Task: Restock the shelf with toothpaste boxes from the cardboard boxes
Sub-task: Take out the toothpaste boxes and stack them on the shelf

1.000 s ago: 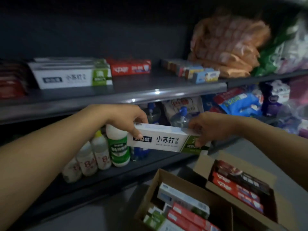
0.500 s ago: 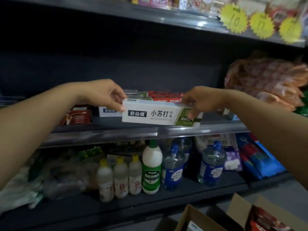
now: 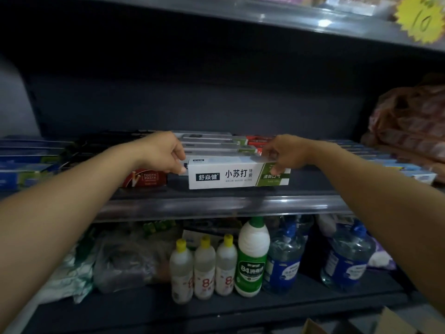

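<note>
A white toothpaste box with a green end [image 3: 231, 175] sits on the dark middle shelf [image 3: 216, 201], near its front edge. My left hand [image 3: 166, 153] pinches the box's left end, and my right hand [image 3: 285, 153] grips its green right end. Behind it lie more white-and-green toothpaste boxes [image 3: 216, 143] in a row. Red toothpaste boxes [image 3: 258, 140] lie behind them to the right. Only the flaps of the cardboard boxes [image 3: 390, 320] show at the bottom right corner.
A red box marked TOOTH PASTE [image 3: 147, 179] lies left of the held box, blue boxes [image 3: 24, 165] further left, more blue ones [image 3: 395, 162] right. Below stand small yellow-capped bottles [image 3: 204, 268], a green bottle [image 3: 252, 259] and blue jugs [image 3: 346, 259]. A yellow price tag [image 3: 421, 18] hangs above.
Both hands have carried the white box up from over the cardboard boxes and set it onto the middle shelf. The view has risen with them.
</note>
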Demonstrator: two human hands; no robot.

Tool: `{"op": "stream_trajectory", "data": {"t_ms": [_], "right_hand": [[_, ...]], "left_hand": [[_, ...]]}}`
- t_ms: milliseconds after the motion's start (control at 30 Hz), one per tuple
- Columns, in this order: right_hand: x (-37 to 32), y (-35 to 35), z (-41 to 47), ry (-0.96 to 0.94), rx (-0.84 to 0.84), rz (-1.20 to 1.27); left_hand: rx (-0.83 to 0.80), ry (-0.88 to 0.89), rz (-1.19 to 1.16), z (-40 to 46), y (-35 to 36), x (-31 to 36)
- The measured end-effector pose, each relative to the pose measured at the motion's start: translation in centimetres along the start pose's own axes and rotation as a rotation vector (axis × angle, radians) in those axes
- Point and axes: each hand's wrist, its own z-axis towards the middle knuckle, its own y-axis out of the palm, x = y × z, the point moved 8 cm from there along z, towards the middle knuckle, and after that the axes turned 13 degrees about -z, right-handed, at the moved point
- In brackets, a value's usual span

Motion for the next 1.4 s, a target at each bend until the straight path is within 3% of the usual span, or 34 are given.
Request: {"op": "stream_trajectory", "data": {"t_ms": [467,933,1167,1400], "right_hand": [[0.9,2.6,3.4,0.004,0.012,0.111],[1.9,1.4,2.9,0.019,0.072,0.012],[2.2,0.3,0.3,0.018,0.086,-0.047],[3.8,0.2,-5.9,0.028,0.117,-0.095]], "left_hand": [[0.046,0.034,0.174,2.4,1.2,0.7],[0.031,0.019,0.259,3.0,0.7,2.0],[0.013,0.069,0.308,2.3,1.6,5.8],[-0.046,0.247,0.343,1.0,7.5,13.8]]}}
